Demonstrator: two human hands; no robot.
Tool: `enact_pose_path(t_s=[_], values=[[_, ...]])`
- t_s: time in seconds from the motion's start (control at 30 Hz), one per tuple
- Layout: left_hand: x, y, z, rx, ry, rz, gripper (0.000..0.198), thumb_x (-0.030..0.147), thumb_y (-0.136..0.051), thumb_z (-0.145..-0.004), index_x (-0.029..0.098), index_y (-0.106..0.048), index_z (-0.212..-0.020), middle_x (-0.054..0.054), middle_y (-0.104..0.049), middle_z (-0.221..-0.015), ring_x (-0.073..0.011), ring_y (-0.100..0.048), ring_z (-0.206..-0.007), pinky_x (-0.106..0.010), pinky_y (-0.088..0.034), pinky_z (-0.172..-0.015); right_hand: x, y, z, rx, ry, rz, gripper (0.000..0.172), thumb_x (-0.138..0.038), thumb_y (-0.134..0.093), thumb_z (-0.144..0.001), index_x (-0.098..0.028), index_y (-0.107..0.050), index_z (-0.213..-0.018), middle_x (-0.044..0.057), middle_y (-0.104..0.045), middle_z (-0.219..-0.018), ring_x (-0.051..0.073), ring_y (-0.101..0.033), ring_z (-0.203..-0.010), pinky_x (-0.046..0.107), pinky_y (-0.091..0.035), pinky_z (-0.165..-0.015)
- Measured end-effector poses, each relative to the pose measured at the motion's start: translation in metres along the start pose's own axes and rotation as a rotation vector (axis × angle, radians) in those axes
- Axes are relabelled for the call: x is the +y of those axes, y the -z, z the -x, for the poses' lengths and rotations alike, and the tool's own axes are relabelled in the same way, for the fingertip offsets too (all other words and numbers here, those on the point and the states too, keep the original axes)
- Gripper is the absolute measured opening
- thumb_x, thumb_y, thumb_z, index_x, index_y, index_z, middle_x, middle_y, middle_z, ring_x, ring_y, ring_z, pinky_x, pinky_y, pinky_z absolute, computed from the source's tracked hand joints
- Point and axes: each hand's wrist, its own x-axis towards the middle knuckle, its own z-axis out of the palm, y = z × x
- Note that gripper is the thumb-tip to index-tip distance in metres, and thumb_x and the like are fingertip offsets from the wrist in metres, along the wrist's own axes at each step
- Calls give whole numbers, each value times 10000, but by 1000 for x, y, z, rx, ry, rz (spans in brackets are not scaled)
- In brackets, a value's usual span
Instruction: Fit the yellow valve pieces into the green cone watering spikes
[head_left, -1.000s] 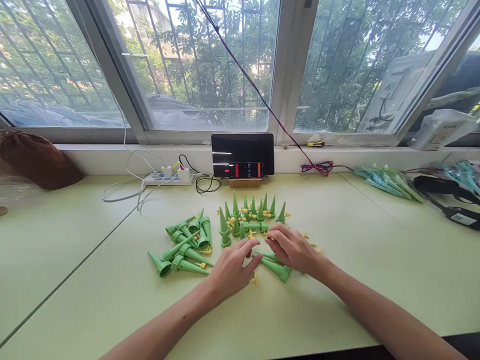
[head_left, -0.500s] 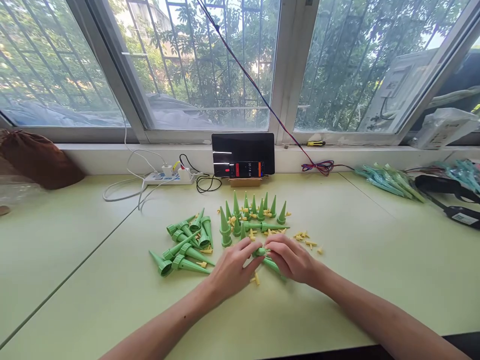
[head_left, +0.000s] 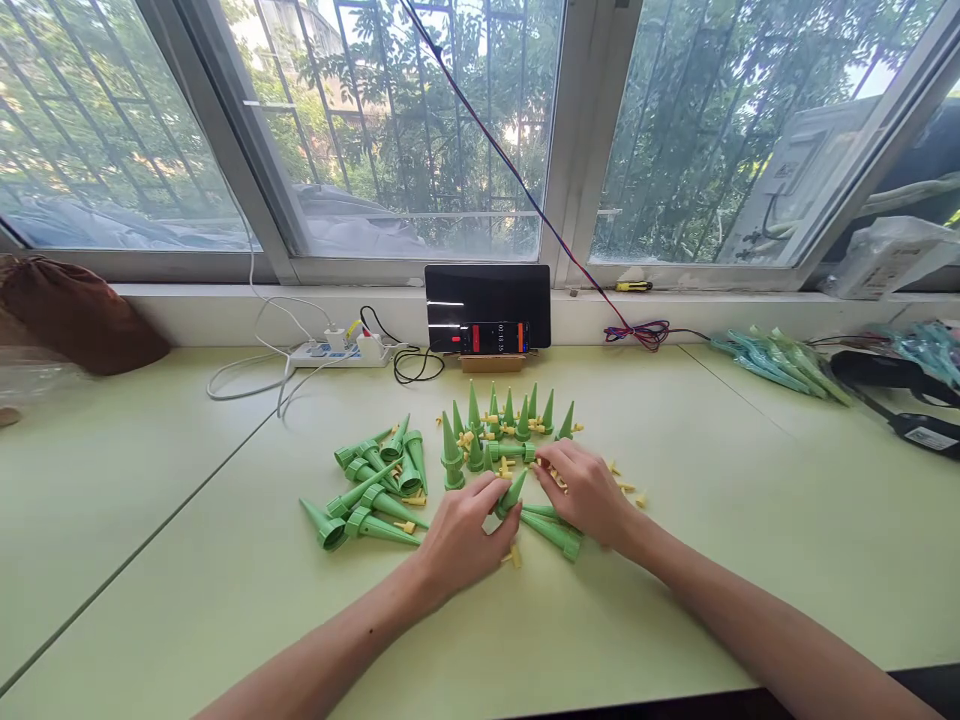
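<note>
My left hand (head_left: 466, 528) grips a green plant-watering spike (head_left: 512, 496), its pointed end tilted up and to the right. Up and right of that spike, the fingertips of my right hand (head_left: 589, 492) come together beside small yellow valve pieces; what they hold is hidden. Two green spikes lie below my right hand, one of them a loose spike (head_left: 553, 537) with its wide end toward me. A yellow valve (head_left: 515, 556) rests just under my left hand. Behind both hands stand several upright green spikes (head_left: 523, 418), many with yellow valves around them.
To the left lies a heap of green spikes (head_left: 375, 500) mixed with yellow valves. More yellow pieces (head_left: 640, 500) are scattered to the right. Farther back are a phone (head_left: 495, 338) against a dark tablet (head_left: 487, 290), a power strip (head_left: 337, 354) and bundled wires (head_left: 636, 334).
My right hand has moved away from the spike, up toward the yellow pieces. The spike in my left hand now points upward and shows more clearly.
</note>
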Motion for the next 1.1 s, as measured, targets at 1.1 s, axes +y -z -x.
enact_pose_path(t_s=[1.1], values=[[0, -1, 0, -27, -42, -11, 115, 227, -550, -946, 195, -561, -836, 18, -547, -697, -123, -463, -563, -247, -360, -562, 11, 0, -1, -294, -346, -62, 307, -65, -628, -913, -144, -611, -1209, 131, -663, -1131, 261, -597, -1079, 382, -500, -944]])
